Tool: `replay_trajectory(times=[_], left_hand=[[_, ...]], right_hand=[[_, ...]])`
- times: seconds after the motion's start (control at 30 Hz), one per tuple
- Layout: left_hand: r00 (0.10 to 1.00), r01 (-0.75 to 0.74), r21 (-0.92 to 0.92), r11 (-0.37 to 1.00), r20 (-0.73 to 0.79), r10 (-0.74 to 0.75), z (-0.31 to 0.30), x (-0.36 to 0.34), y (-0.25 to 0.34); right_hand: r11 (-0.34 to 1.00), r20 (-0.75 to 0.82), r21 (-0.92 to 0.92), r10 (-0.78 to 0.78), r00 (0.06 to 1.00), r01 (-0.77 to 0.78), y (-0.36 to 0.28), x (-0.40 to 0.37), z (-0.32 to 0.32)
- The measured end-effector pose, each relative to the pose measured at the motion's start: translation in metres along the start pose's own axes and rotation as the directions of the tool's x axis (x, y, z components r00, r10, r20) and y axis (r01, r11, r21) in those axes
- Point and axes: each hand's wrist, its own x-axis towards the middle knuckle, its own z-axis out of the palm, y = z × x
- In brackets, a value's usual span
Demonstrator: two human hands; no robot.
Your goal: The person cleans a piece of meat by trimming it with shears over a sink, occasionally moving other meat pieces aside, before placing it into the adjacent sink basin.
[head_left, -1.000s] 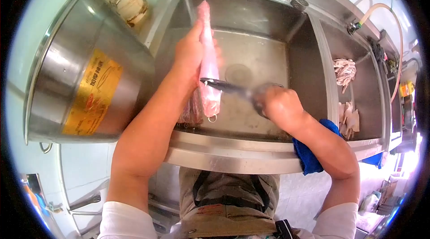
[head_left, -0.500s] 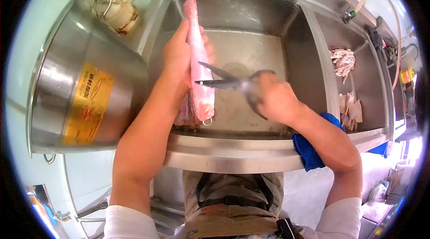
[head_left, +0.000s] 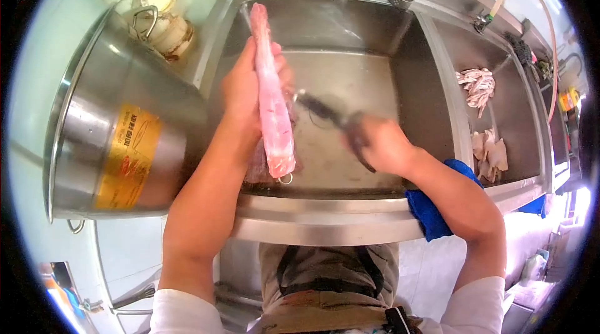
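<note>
Head view: the left hand (head_left: 240,93) is wrapped around a long pink squid (head_left: 272,109), thumb and fingers closed on its upper half. The squid hangs lengthwise over the left part of the sink (head_left: 369,71), near the front rim, probably so that scraps and drips fall into the basin. The right hand (head_left: 382,144) is clenched on the handles of dark scissors (head_left: 322,111). Their tips point at the middle of the squid, just beside it. The blades are blurred, so I cannot tell whether they touch. In the smaller basin at the right edge lie two heaps of pale pieces (head_left: 478,86), kept apart from the working basin. A blue cloth (head_left: 428,212) hangs over the front rim. A large steel pot (head_left: 125,134) stands against the sink's left edge.
</note>
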Motion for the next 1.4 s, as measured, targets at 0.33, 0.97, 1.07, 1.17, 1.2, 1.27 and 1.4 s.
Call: replay_trajectory(times=[0.33, 0.97, 1.07, 1.17, 1.2, 1.27, 1.4], left_hand=[[0.999, -0.007, 0.007, 1.000, 0.033, 0.007, 0.000, -0.001, -0.007], [0.981, -0.050, 0.145, 0.988, -0.181, 0.076, 0.013, -0.010, -0.012], [0.991, 0.002, 0.175, 0.985, -0.132, 0.022, 0.013, -0.011, -0.009], [0.995, 0.045, 0.165, 0.985, -0.090, -0.031, 0.003, -0.004, -0.010], [0.995, 0.060, 0.155, 0.986, -0.085, -0.047, 0.000, -0.002, -0.011], [0.987, 0.068, 0.287, 0.955, -0.161, -0.022, -0.001, 0.000, -0.012], [0.984, 0.054, 0.266, 0.962, -0.175, -0.006, -0.010, 0.009, -0.021]], right_hand=[[0.947, -0.054, -0.319, -0.067, 0.996, 0.046, 0.002, 0.003, 0.001], [0.943, -0.047, -0.307, 0.122, 0.991, -0.130, -0.006, 0.012, 0.006], [0.965, -0.032, -0.226, 0.127, 0.991, -0.131, 0.000, 0.012, 0.005], [0.956, 0.112, -0.029, 0.294, 0.949, -0.292, -0.003, 0.015, -0.005], [0.965, 0.079, -0.024, 0.264, 0.961, -0.263, -0.002, 0.014, -0.003], [0.978, 0.010, -0.011, 0.207, 0.978, -0.207, 0.001, 0.010, 0.005], [0.995, -0.118, -0.081, 0.052, 0.992, -0.062, -0.011, 0.009, 0.007]])
